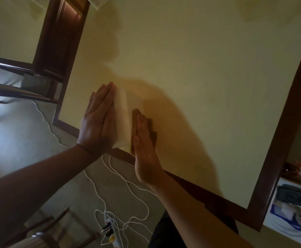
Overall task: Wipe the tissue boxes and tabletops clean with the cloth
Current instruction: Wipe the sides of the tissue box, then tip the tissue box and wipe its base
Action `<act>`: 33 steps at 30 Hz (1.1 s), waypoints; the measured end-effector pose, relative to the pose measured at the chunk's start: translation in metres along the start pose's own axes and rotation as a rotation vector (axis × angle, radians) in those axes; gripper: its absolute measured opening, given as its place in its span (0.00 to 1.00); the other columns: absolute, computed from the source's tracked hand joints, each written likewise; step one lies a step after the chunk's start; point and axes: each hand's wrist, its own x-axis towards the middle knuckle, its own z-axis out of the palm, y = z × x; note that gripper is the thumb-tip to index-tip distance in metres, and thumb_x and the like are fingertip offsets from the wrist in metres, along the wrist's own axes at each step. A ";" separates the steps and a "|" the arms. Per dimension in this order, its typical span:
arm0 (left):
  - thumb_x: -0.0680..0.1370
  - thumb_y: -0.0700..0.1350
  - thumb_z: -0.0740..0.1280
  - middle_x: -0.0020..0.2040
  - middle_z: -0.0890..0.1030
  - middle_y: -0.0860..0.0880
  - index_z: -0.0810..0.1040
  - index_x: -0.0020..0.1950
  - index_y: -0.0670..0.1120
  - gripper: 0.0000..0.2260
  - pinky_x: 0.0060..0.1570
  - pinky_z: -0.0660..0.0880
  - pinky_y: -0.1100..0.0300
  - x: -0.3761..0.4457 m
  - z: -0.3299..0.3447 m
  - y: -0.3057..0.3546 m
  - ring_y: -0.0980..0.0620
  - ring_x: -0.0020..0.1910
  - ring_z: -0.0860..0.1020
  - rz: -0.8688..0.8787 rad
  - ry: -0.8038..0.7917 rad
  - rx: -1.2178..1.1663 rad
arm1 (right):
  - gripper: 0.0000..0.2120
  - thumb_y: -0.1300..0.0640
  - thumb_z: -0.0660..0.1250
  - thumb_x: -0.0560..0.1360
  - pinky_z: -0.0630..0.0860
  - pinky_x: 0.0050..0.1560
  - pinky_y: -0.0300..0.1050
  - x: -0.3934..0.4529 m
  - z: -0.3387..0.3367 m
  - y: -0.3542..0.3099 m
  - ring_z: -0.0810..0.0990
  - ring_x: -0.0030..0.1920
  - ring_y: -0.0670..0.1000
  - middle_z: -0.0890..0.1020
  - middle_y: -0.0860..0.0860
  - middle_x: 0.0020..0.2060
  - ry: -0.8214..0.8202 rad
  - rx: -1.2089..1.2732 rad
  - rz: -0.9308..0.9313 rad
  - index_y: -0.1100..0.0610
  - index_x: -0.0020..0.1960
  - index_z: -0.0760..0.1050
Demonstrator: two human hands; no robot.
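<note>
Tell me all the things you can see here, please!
cloth: one, pale cream, folded, near the table's close edge, between the two hands
table: one, cream top with dark brown wooden rim
chair: one, dark brown wood, beside the table's far left edge
power strip: one, white, on the floor below the table edge
cables: several, white, looped over the floor
box: one, white with blue print, lower right, beyond the table corner
left hand: one, fingers straight, flat against the cloth's left side
right hand: one, fingers straight, flat against the cloth's right side
</note>
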 end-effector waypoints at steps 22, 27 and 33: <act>0.86 0.49 0.51 0.78 0.70 0.43 0.67 0.79 0.40 0.24 0.77 0.61 0.37 0.001 -0.007 0.006 0.44 0.79 0.66 -0.033 -0.009 -0.025 | 0.28 0.40 0.44 0.87 0.41 0.83 0.60 -0.038 -0.037 -0.041 0.42 0.85 0.50 0.54 0.41 0.84 -0.124 -0.433 -0.060 0.40 0.86 0.49; 0.86 0.50 0.51 0.78 0.70 0.42 0.68 0.79 0.41 0.25 0.77 0.61 0.37 0.002 -0.011 0.008 0.43 0.79 0.66 -0.037 -0.052 -0.011 | 0.21 0.44 0.48 0.87 0.62 0.56 0.49 -0.051 -0.094 -0.066 0.69 0.54 0.48 0.70 0.42 0.46 -0.039 -0.717 0.006 0.45 0.64 0.79; 0.85 0.50 0.49 0.79 0.68 0.41 0.66 0.80 0.39 0.27 0.80 0.55 0.45 0.002 -0.011 0.004 0.43 0.80 0.63 -0.035 -0.089 -0.018 | 0.22 0.53 0.58 0.85 0.62 0.68 0.58 -0.061 -0.173 -0.102 0.73 0.64 0.57 0.76 0.52 0.62 0.211 -1.277 0.260 0.50 0.79 0.68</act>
